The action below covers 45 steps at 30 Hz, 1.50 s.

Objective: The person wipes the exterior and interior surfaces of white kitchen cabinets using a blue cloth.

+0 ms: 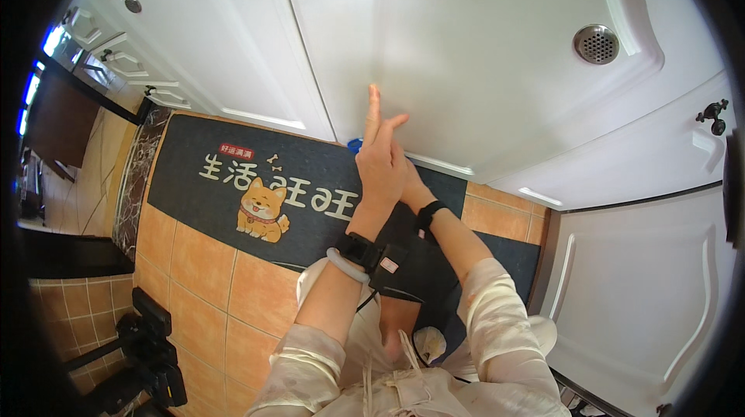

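Note:
My left hand point(381, 175) reaches forward before the white cabinet doors, its back toward me. One finger points straight ahead and another angles off to the right; nothing shows between them. A black watch point(358, 249) and a pale bangle point(346, 265) circle that wrist. My right hand point(411, 183) lies behind and against the left one, with most of its fingers hidden. It wears a black wristband point(430, 213). A small blue object point(354, 145) peeks out beside my left hand, near the cabinet's bottom edge. Whether either hand touches it, I cannot tell.
White cabinet doors point(465, 67) with round metal vents point(596, 44) stand ahead. A dark floor mat point(192, 201) with a cartoon dog and writing covers orange tiles point(201, 274). A black box point(396, 268) appears near my left wrist. Black equipment point(151, 353) stands lower left.

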### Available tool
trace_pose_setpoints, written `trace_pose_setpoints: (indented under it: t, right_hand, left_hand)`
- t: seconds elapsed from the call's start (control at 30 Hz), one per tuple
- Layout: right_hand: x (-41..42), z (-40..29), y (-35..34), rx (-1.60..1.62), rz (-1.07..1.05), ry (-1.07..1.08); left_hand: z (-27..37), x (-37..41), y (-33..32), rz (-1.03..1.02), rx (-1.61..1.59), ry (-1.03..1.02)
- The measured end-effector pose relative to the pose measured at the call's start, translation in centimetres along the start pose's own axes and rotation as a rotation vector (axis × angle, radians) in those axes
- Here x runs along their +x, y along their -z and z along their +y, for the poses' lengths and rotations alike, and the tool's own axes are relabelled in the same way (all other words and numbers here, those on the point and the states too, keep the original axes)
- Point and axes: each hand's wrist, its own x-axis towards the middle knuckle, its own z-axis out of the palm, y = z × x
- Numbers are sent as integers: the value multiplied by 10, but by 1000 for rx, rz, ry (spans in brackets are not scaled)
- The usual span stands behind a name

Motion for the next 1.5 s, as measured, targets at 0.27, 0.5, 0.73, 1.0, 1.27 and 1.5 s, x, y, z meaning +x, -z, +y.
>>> trace_pose_setpoints:
  t: [0.27, 0.5, 0.73, 1.0, 1.27, 1.5]
  right_hand:
    - [-98, 63, 149, -1098, -362, 482]
    - [-108, 61, 165, -1029, -497, 331]
    - [-39, -5, 157, -945, -92, 529]
    - [-2, -94, 327, -1133, 763, 470]
    - [63, -147, 329, -1047, 1038, 329]
    - [-1, -118, 305, -1132, 589, 308]
  left_hand:
    - [-8, 1, 10, -82, -90, 142]
    - [2, -2, -2, -32, -65, 150]
    - [-3, 0, 0, -48, 26, 63]
    - [-5, -1, 1, -51, 46, 38]
    - [-17, -4, 6, -67, 39, 12]
    - [-16, -2, 5, -5, -8, -127]
